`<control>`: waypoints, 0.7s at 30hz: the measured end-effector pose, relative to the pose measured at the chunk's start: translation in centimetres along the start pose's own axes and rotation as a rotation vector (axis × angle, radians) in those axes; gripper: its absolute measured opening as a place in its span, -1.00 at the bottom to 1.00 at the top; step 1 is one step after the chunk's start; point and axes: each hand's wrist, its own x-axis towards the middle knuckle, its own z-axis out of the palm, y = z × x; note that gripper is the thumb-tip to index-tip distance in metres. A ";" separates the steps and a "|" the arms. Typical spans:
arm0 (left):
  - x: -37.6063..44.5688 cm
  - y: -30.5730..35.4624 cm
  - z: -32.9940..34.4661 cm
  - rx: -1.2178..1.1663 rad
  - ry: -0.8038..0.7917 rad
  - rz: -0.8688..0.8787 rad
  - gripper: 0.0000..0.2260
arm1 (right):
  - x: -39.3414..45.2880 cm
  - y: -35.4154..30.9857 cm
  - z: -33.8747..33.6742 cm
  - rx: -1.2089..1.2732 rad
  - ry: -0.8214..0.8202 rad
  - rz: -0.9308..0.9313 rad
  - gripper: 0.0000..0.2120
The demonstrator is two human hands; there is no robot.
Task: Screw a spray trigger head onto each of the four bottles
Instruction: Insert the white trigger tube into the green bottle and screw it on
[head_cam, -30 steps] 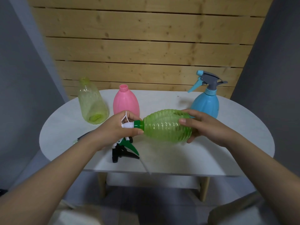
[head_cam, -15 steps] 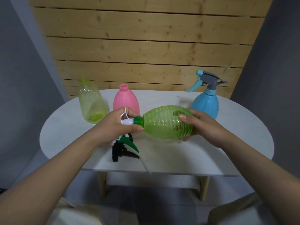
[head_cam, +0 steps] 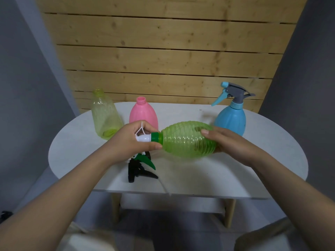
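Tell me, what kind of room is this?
Probably a small staged work corner rather than a kitchen. A white oval table stands against a bare wooden plank wall, grey panels close in both sides, and only spray bottles like the blue one sit out.

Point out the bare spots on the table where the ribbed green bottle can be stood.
Free: the table right front, below the blue bottle, and the back middle between it and the pink bottle. Crowded: left, by the yellow bottle and loose trigger heads.
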 end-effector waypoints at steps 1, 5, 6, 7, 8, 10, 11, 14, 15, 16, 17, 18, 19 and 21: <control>0.1 0.0 -0.1 0.011 0.002 -0.007 -0.72 | 0.0 -0.1 -0.1 -0.078 0.009 -0.023 -0.64; 0.4 0.3 0.6 0.059 -0.023 0.023 -0.72 | 0.0 -0.4 0.5 -0.494 -0.001 -0.127 -0.33; 0.5 0.3 0.9 0.062 -0.024 0.034 -0.72 | 0.0 -0.4 1.0 -0.585 -0.025 -0.149 -0.27; 0.6 0.3 1.2 0.057 -0.013 0.045 -0.72 | 0.1 -0.5 1.4 -0.670 -0.033 -0.162 -0.22; 0.8 0.3 1.4 0.048 0.006 0.054 -0.71 | 0.2 -0.6 1.7 -0.726 -0.025 -0.167 -0.19; 1.1 0.5 1.6 0.019 0.032 0.066 -0.68 | 0.4 -0.8 1.6 -0.740 0.015 -0.163 -0.22; 1.2 0.6 1.5 -0.003 0.040 0.071 -0.66 | 0.5 -0.8 1.4 -0.727 0.044 -0.162 -0.25; 1.8 0.6 1.1 -0.149 0.058 0.057 -0.54 | 0.9 -1.0 0.5 -0.607 0.176 -0.138 -0.35; 2.1 0.3 1.1 -0.230 0.055 0.033 -0.51 | 1.0 -1.0 0.1 -0.535 0.226 -0.130 -0.37; 2.3 0.1 1.0 -0.277 0.057 0.006 -0.50 | 1.2 -1.0 -0.2 -0.470 0.269 -0.126 -0.39; 2.5 -0.2 1.1 -0.280 0.064 -0.020 -0.50 | 1.4 -1.1 -0.4 -0.416 0.306 -0.122 -0.40; 2.6 -0.4 1.1 -0.259 0.069 -0.039 -0.50 | 1.8 -1.0 -0.5 -0.369 0.341 -0.119 -0.41; 2.8 -0.6 1.2 -0.245 0.071 -0.055 -0.52 | 2.2 -1.0 -0.5 -0.327 0.374 -0.117 -0.42; 3.2 -1.2 1.6 -0.221 0.067 -0.080 -0.59 | 3.0 -1.0 -0.3 -0.284 0.433 -0.133 -0.38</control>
